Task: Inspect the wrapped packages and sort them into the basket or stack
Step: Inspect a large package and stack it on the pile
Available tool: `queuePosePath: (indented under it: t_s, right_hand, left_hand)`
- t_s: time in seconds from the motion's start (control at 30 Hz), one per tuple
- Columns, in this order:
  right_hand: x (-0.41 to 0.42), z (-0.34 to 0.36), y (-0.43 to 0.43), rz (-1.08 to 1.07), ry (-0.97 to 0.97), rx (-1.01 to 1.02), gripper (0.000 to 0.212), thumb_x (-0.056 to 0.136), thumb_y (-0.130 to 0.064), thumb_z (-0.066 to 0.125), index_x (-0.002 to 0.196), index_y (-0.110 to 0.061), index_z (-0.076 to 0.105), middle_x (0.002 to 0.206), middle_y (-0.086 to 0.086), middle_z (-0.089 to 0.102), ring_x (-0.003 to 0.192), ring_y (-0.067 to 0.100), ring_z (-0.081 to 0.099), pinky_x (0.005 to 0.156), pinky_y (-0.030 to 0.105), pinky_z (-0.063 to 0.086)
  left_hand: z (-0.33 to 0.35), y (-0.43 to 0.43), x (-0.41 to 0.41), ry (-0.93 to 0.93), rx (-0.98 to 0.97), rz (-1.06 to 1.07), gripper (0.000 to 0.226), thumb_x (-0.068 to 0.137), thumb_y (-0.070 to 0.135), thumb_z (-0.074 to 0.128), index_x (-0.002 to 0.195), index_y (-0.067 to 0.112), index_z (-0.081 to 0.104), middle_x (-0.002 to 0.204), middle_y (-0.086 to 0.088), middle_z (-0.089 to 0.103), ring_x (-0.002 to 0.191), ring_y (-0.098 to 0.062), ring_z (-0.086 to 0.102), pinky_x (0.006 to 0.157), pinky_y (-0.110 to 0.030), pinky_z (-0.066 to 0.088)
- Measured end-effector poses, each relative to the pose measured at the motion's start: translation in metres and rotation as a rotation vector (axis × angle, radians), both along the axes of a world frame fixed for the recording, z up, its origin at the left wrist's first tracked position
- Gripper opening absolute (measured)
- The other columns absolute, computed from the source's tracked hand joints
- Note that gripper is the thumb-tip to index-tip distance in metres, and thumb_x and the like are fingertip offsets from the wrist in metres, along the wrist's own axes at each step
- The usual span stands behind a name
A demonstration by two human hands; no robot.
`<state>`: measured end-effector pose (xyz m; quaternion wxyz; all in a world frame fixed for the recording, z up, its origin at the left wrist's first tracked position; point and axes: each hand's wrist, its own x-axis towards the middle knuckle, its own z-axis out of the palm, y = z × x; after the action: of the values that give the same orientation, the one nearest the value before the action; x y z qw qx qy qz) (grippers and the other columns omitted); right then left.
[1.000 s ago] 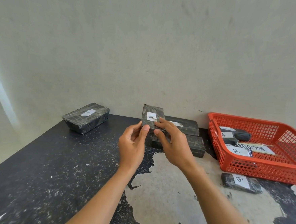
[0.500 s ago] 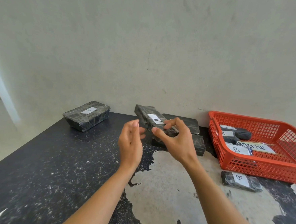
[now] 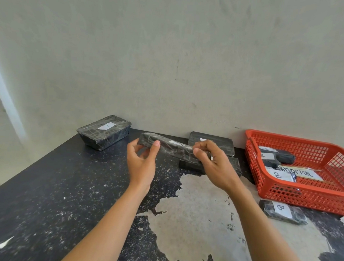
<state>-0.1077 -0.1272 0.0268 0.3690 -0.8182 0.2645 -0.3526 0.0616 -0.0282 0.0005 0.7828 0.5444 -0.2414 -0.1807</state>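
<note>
I hold a flat black wrapped package (image 3: 173, 148) with a white label in the air above the table, lying almost level and seen nearly edge-on. My left hand (image 3: 142, 161) grips its left end with the thumb on the near edge. My right hand (image 3: 213, 163) pinches its right end. Behind it two more black packages (image 3: 223, 142) lie stacked against the wall. An orange basket (image 3: 305, 192) at the right holds several labelled packages and a paper strip. A thick black package (image 3: 105, 131) marked A sits at the far left.
A small black package (image 3: 283, 211) labelled B lies on the table in front of the basket. The black tabletop (image 3: 50, 193) has a large worn pale patch in the middle. A plain wall rises right behind the table.
The package stood upright with its label facing me, then tipped over toward level. My left hand let go briefly and now grips the left end again.
</note>
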Motion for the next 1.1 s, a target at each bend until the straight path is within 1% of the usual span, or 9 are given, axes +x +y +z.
queuePosePath:
  t_s: [0.1, 0.3, 0.43, 0.53, 0.63, 0.73, 0.87, 1.0, 1.1]
  right_hand:
    - [0.004, -0.002, 0.003, -0.031, 0.017, -0.093, 0.018, 0.093, -0.043, 0.059, 0.101, -0.027, 0.063, 0.102, -0.014, 0.063, 0.095, 0.002, 0.059, 0.083, 0.024, 0.048]
    - [0.002, 0.002, 0.001, -0.066, -0.062, -0.174, 0.012, 0.091, -0.037, 0.065, 0.094, -0.026, 0.068, 0.101, -0.019, 0.067, 0.103, -0.003, 0.059, 0.089, 0.013, 0.043]
    - [-0.004, 0.004, -0.004, -0.040, -0.077, -0.193, 0.016, 0.090, -0.036, 0.066, 0.096, -0.021, 0.070, 0.103, -0.016, 0.069, 0.105, 0.002, 0.061, 0.093, 0.024, 0.047]
    - [-0.011, 0.009, -0.007, 0.017, -0.083, -0.166, 0.019, 0.089, -0.035, 0.066, 0.099, -0.019, 0.070, 0.107, -0.015, 0.069, 0.104, 0.002, 0.063, 0.094, 0.027, 0.050]
    - [-0.011, 0.010, -0.008, -0.018, -0.030, -0.168, 0.022, 0.089, -0.041, 0.064, 0.101, -0.024, 0.069, 0.110, -0.020, 0.066, 0.108, -0.003, 0.060, 0.098, 0.031, 0.049]
    - [-0.004, 0.007, -0.004, -0.127, 0.048, -0.315, 0.030, 0.090, -0.048, 0.061, 0.114, -0.032, 0.065, 0.124, -0.018, 0.057, 0.124, 0.002, 0.047, 0.110, 0.041, 0.038]
    - [0.014, 0.003, 0.017, -0.109, 0.197, -0.509, 0.061, 0.082, -0.063, 0.061, 0.137, -0.039, 0.048, 0.136, -0.018, 0.050, 0.139, 0.007, 0.027, 0.114, 0.035, 0.007]
    - [0.017, -0.001, 0.016, -0.187, 0.181, -0.609, 0.041, 0.089, -0.049, 0.062, 0.128, -0.038, 0.057, 0.126, -0.017, 0.060, 0.136, 0.014, 0.039, 0.116, 0.044, 0.002]
    - [0.012, 0.001, 0.010, -0.202, 0.169, -0.550, 0.038, 0.091, -0.043, 0.062, 0.129, -0.036, 0.057, 0.126, -0.015, 0.061, 0.138, 0.015, 0.036, 0.115, 0.043, 0.002]
  left_hand:
    - [0.002, 0.000, -0.005, -0.029, -0.003, 0.008, 0.049, 0.085, 0.026, 0.075, 0.125, 0.015, 0.047, 0.110, 0.011, 0.061, 0.099, -0.005, 0.067, 0.071, -0.008, 0.050]
    - [0.002, 0.001, -0.004, -0.035, -0.015, -0.010, 0.049, 0.084, 0.028, 0.075, 0.120, 0.011, 0.046, 0.100, 0.013, 0.065, 0.095, -0.005, 0.069, 0.072, -0.014, 0.052]
    - [0.005, 0.003, 0.004, -0.043, -0.049, -0.093, 0.050, 0.075, 0.031, 0.080, 0.110, 0.017, 0.047, 0.102, 0.004, 0.064, 0.083, -0.001, 0.066, 0.078, -0.020, 0.053]
    - [0.008, 0.005, 0.017, -0.030, -0.103, -0.260, 0.063, 0.063, 0.038, 0.089, 0.112, 0.028, 0.050, 0.111, -0.004, 0.063, 0.095, -0.012, 0.065, 0.093, -0.035, 0.051]
    - [0.008, 0.005, 0.019, 0.013, -0.117, -0.319, 0.071, 0.059, 0.037, 0.090, 0.122, 0.038, 0.056, 0.123, -0.011, 0.062, 0.105, -0.019, 0.065, 0.097, -0.036, 0.050]
    - [0.003, 0.001, 0.011, -0.031, -0.078, -0.178, 0.080, 0.050, 0.050, 0.093, 0.122, 0.041, 0.059, 0.127, -0.004, 0.061, 0.117, -0.021, 0.062, 0.106, -0.044, 0.046]
    - [0.002, -0.002, -0.006, -0.146, -0.036, -0.116, 0.091, 0.051, 0.048, 0.093, 0.131, 0.034, 0.052, 0.129, 0.003, 0.058, 0.119, -0.012, 0.060, 0.103, -0.040, 0.050]
    - [0.005, 0.002, -0.010, -0.157, -0.101, -0.194, 0.075, 0.062, 0.040, 0.090, 0.125, 0.026, 0.052, 0.117, -0.002, 0.061, 0.103, -0.013, 0.065, 0.090, -0.031, 0.055]
    - [0.006, 0.002, -0.007, -0.008, -0.200, -0.327, 0.040, 0.091, 0.038, 0.060, 0.127, 0.023, 0.054, 0.112, -0.001, 0.061, 0.106, -0.016, 0.062, 0.092, -0.030, 0.052]
